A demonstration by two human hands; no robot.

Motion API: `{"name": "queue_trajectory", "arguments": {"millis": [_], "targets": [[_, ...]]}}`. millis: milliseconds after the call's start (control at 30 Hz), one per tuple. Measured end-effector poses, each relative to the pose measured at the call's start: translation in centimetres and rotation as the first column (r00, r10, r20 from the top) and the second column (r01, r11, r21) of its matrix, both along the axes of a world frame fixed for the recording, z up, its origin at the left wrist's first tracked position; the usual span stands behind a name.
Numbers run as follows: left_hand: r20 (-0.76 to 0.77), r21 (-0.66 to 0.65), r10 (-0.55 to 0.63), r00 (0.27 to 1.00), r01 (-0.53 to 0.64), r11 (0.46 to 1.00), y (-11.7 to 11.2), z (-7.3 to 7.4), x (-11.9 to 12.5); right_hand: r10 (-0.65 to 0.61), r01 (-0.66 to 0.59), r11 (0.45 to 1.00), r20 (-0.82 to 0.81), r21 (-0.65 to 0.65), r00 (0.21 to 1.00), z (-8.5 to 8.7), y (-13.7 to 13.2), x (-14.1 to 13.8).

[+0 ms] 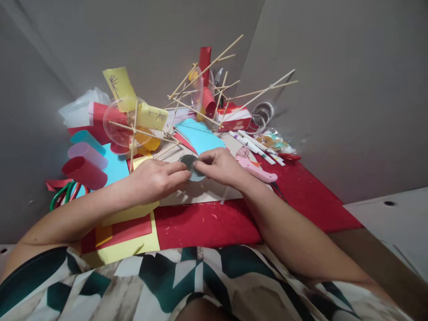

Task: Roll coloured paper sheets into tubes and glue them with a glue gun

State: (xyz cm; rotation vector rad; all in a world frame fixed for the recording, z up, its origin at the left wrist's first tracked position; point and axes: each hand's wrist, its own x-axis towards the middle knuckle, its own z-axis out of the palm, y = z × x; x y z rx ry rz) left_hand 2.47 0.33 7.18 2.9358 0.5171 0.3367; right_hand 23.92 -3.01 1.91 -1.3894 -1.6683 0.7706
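Note:
Between my two hands is a small dark grey-green disc point(198, 174), thin like paper or card. My left hand point(160, 178) pinches its left edge with the fingertips. From the right, my right hand point(219, 167) holds it between thumb and fingers. Both hands are over a pale board point(214, 192) with small scraps on it. Just beyond them lies a stack of light blue paper point(202, 136). A stick frame point(134, 130) with a clear plastic disc and yellow paper pieces stands behind my left hand.
Several rolled paper tubes point(87, 171) and green-handled scissors point(62, 195) are at the left. Another stick frame point(197, 107) stands at the back, near a red box point(236, 119). Markers point(257, 147) and a pink glue gun point(257, 169) lie to the right on the red cloth point(301, 200).

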Motion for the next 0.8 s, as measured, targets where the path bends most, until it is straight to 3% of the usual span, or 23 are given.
{"name": "queue_trajectory", "arguments": {"millis": [133, 267, 400, 500, 567, 633, 733, 800], "targets": [[-0.024, 0.018, 0.091, 0.996, -0.090, 0.996, -0.5, 0.6, -1.3, 0.018, -0.022, 0.998, -0.071, -0.054, 0.997, 0.2, -0.4, -0.4], [0.183, -0.119, 0.221, 0.958, -0.202, 0.972, -1.2, 2.3, -4.6, -0.055, 0.047, 0.997, -0.127, -0.067, 0.990, 0.1, -0.5, -0.6], [0.426, -0.132, 0.387, 0.817, -0.367, 0.921, -1.8, 4.6, -8.7, 0.001, -0.001, 1.000, -0.054, -0.003, 0.999, -0.4, -0.4, -0.7], [0.539, -0.193, 0.545, 0.642, -0.536, 0.822, -1.7, 5.5, -11.4, 0.026, -0.026, 0.999, 0.001, 0.044, 1.000, -0.8, -0.4, -0.9], [0.566, -0.232, 0.618, 0.546, -0.614, 0.755, -1.2, 5.4, -12.9, 0.052, -0.054, 0.997, 0.052, 0.048, 0.997, -1.0, -0.5, -1.0], [0.563, -0.255, 0.657, 0.501, -0.652, 0.714, -0.4, 4.8, -14.0, 0.070, -0.075, 0.996, 0.104, 0.045, 0.992, -1.1, -0.5, -1.0], [0.534, -0.275, 0.683, 0.498, -0.661, 0.698, 0.9, 3.4, -15.0, 0.076, -0.083, 0.996, 0.144, 0.041, 0.987, -1.3, -0.5, -1.0], [0.504, -0.214, 0.685, 0.526, -0.692, 0.689, 1.7, 2.3, -15.3, 0.072, -0.078, 0.996, 0.147, 0.041, 0.986, -1.4, -0.5, -1.0]]}}
